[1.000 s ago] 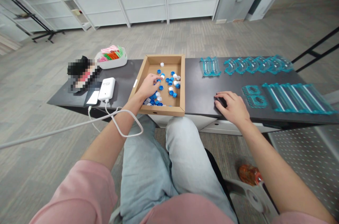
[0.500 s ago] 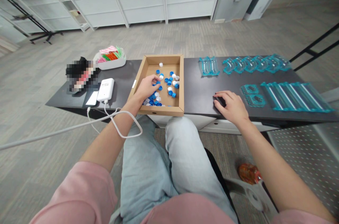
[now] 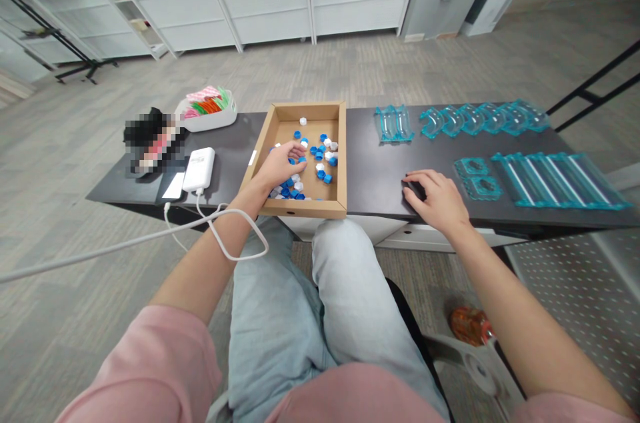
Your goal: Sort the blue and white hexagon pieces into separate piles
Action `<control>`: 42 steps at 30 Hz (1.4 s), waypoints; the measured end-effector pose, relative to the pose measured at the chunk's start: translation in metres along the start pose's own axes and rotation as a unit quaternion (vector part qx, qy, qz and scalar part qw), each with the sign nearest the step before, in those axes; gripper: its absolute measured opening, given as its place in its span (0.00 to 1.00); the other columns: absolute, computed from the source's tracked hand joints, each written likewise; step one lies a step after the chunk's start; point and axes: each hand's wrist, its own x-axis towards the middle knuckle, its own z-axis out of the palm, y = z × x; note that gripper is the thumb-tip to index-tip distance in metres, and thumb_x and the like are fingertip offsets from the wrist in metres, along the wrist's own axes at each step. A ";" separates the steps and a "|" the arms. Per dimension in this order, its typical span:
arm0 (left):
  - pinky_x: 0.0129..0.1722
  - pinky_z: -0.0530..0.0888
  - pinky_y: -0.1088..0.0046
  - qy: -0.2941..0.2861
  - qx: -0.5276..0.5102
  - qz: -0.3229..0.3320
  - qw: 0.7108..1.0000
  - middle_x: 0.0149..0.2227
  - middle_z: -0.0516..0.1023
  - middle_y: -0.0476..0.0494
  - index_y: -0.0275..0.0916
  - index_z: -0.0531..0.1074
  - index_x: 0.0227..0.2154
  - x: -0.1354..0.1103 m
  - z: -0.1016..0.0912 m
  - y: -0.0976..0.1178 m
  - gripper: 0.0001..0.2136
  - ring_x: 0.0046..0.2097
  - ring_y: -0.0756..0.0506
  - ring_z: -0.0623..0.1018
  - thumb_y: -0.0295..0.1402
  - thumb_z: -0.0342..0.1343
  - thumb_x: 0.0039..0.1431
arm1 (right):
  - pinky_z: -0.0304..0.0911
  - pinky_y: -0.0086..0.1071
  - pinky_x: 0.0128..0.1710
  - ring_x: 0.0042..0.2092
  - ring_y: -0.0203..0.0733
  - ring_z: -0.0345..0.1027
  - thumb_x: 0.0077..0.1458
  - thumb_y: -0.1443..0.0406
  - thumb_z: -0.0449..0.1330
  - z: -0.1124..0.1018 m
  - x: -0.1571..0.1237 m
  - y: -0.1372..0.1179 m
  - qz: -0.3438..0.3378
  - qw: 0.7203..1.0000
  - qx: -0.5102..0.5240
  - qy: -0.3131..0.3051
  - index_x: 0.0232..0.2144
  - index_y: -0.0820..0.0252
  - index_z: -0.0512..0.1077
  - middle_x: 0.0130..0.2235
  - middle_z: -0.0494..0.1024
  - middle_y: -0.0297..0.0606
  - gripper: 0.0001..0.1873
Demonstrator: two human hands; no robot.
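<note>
My left hand (image 3: 280, 162) reaches into a shallow cardboard box (image 3: 342, 170). Its fingers are loosely stretched and the thumb stands apart, with a small blue piece (image 3: 303, 160) showing between them; I see no firm grip on it. Small blue and white hexagonal pieces (image 3: 287, 192) lie scattered over the box's floor, several heaped under and in front of that hand. On the dark table (image 3: 373, 176), my right hand (image 3: 437, 200) rests with fingers and thumb around a small black object (image 3: 415, 193), mouse-like in shape and mostly covered by the palm.
Transparent teal plastic parts (image 3: 560, 181) lie in groups on the right. To the left are a white power bank (image 3: 199, 170) with cables, a phone (image 3: 174, 185) and a white basket (image 3: 215, 120) of colourful packets. A white cable (image 3: 125, 243) crosses over my left forearm.
The fingers of my left hand have opened slightly and lifted a little among the pieces. My right hand has stayed in place on the black object.
</note>
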 end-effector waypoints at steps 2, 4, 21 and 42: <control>0.63 0.84 0.55 -0.012 0.034 -0.006 0.999 0.53 0.91 0.38 0.41 0.83 0.51 0.000 0.000 0.000 0.19 0.52 0.39 0.88 0.31 0.70 0.54 | 0.72 0.57 0.56 0.56 0.64 0.81 0.72 0.56 0.61 0.000 0.000 0.000 0.001 1.000 0.001 0.000 0.52 0.50 0.85 0.58 0.89 0.49 0.15; 0.66 0.82 0.51 -0.016 0.087 -0.013 0.996 0.53 0.91 0.39 0.43 0.85 0.49 -0.001 -0.001 0.000 0.19 0.55 0.36 0.88 0.31 0.71 0.53 | 0.71 0.57 0.55 0.56 0.64 0.81 0.72 0.56 0.61 -0.001 0.000 0.000 0.001 1.000 0.000 -0.001 0.52 0.50 0.85 0.58 0.89 0.48 0.15; 0.66 0.83 0.57 -0.013 0.116 0.021 0.993 0.55 0.84 0.39 0.43 0.87 0.54 0.001 -0.003 -0.002 0.18 0.55 0.39 0.85 0.32 0.65 0.62 | 0.71 0.56 0.56 0.56 0.63 0.81 0.73 0.55 0.61 -0.001 0.000 0.002 0.003 1.000 0.001 -0.001 0.52 0.50 0.84 0.58 0.89 0.48 0.15; 0.60 0.84 0.59 0.020 0.050 0.020 0.998 0.51 0.88 0.38 0.41 0.84 0.47 0.000 0.000 0.004 0.10 0.51 0.41 0.86 0.34 0.65 0.65 | 0.71 0.57 0.57 0.58 0.64 0.81 0.73 0.56 0.61 -0.002 0.000 0.001 0.007 1.000 -0.005 -0.013 0.52 0.50 0.84 0.58 0.88 0.48 0.15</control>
